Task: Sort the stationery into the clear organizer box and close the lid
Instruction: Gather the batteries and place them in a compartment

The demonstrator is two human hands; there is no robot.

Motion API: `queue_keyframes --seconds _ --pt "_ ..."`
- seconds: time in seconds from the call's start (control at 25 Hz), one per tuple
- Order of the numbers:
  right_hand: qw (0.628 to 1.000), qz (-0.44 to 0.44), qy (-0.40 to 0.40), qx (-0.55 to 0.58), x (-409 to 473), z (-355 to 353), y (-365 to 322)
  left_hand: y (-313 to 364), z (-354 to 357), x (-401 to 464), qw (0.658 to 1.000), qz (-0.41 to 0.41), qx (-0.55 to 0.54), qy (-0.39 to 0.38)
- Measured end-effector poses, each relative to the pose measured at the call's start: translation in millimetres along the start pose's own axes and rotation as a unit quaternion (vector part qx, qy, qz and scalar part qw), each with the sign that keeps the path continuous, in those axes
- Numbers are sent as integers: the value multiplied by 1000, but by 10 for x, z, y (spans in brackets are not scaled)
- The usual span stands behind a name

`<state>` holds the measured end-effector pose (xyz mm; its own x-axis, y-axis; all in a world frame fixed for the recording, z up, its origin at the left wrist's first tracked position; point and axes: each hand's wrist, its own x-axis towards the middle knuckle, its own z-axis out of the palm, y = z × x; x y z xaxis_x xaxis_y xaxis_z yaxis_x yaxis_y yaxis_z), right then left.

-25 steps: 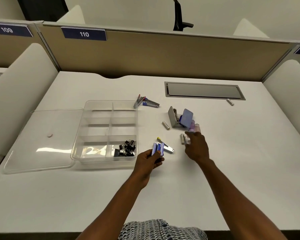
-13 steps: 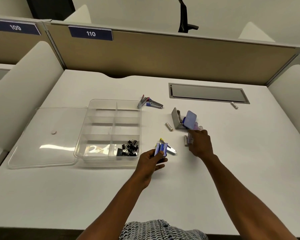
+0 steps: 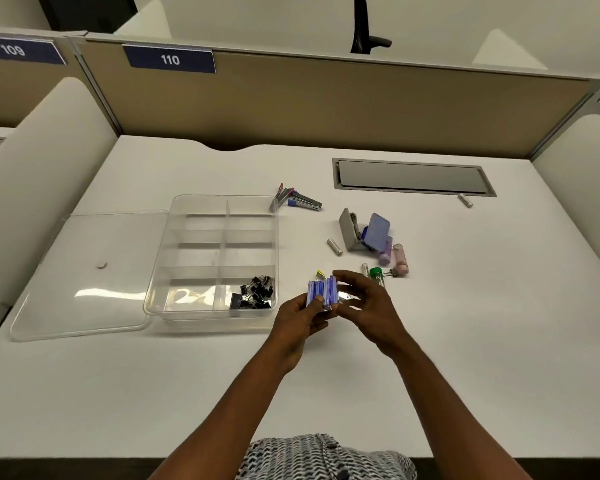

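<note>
Head view: white desk point(image 3: 465, 323), tan partition point(image 3: 326, 109); left hand point(image 3: 300, 318) grips blue boxes point(image 3: 321, 292); right hand point(image 3: 369, 304) relaxed.

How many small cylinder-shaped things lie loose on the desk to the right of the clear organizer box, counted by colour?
Silver batteries: 3
Pink or purple tubes: 2
Green-capped vial: 1
Total: 6

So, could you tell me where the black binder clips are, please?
In the head view, the black binder clips fill the clear organizer box's near right compartment.
</note>
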<state>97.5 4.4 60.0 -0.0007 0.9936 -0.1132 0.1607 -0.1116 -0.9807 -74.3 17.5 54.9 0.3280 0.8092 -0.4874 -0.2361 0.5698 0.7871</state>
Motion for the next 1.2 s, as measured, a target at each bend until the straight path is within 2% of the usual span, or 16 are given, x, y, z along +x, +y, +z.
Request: queue_keyframes --seconds 0.48,0.68,0.88,1.08,1.2 --pt "1000 2 -6 14 -47 216 -70 110 -106 -106 995 68 61 50" --pt "993 -56 -35 -95 31 428 -232 236 -312 -205 984 96 126 77" --pt "977 -127 -96 -142 192 764 -414 411 -633 -337 963 116 214 116" --pt "958 -197 -107 -182 374 1171 -550 621 -952 -487 930 167 288 153" --pt "949 -221 -107 -198 457 1390 -586 715 -1148 -563 933 157 293 138"
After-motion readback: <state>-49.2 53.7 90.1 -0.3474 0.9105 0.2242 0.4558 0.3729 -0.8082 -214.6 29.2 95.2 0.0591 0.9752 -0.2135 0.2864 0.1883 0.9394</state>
